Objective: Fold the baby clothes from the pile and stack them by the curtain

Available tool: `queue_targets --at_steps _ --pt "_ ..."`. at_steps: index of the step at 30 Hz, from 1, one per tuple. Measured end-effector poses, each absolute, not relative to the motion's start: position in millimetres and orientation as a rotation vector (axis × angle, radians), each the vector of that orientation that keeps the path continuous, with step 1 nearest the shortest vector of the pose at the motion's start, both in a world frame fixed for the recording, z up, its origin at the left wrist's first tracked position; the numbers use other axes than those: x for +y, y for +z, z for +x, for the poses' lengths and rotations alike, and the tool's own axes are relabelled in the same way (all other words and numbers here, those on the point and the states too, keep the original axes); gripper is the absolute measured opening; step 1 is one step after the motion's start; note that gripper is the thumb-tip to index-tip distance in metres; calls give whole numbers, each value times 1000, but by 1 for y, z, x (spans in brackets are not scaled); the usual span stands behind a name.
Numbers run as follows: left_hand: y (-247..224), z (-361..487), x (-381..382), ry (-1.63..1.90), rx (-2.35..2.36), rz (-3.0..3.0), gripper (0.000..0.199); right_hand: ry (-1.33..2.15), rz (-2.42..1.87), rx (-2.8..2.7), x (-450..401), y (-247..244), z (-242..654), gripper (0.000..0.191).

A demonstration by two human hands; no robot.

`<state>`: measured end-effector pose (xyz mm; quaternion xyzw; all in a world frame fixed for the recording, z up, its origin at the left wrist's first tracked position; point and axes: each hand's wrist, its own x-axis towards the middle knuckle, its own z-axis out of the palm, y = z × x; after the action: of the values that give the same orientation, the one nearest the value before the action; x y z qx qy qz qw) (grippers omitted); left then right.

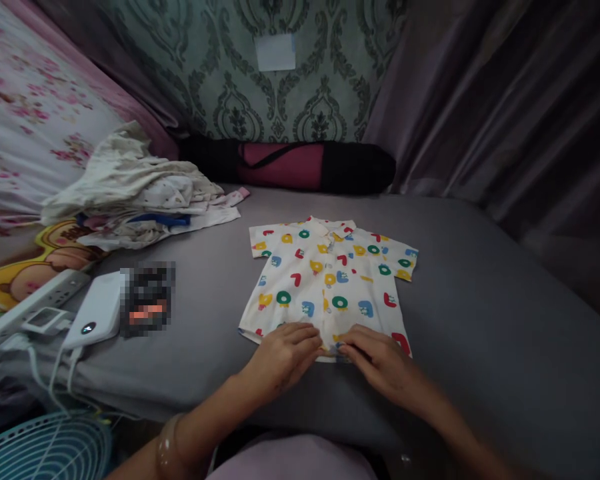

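Note:
A small white short-sleeved shirt (pixel 305 280) with a colourful letter print lies spread flat on the grey sheet, its collar away from me. My left hand (pixel 289 350) is at the middle of the bottom hem, its fingers together and bent over the edge of the cloth. Just right of it, my right hand (pixel 377 357) pinches the hem between thumb and fingers. The front placket runs down between the two hands. A clear bangle (pixel 167 447) is on my left forearm.
Crumpled clothes (pixel 145 187) are piled at the back left. Nearer are a white power bank (pixel 96 310), a power strip (pixel 10 320) and cables. A black and red bag (pixel 285 165) lies along the wall. A blue fan (pixel 45 450) is at the lower left.

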<state>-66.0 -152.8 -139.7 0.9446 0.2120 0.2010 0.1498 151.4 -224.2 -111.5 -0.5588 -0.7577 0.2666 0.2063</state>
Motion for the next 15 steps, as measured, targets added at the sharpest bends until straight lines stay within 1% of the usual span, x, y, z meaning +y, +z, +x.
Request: queue_targets --at_steps 2,6,11,15 --pt "-139 -66 -154 565 586 2697 29 811 -1534 -2021 -223 -102 157 20" --pt "-141 -62 -160 557 476 2704 31 831 -1551 -1990 -224 -90 156 19" --pt "-147 -57 -167 566 443 2664 31 801 -1594 -2093 -224 -91 148 21" --pt "-140 -63 -173 436 276 2573 31 834 -1607 -2210 -226 -97 146 20"
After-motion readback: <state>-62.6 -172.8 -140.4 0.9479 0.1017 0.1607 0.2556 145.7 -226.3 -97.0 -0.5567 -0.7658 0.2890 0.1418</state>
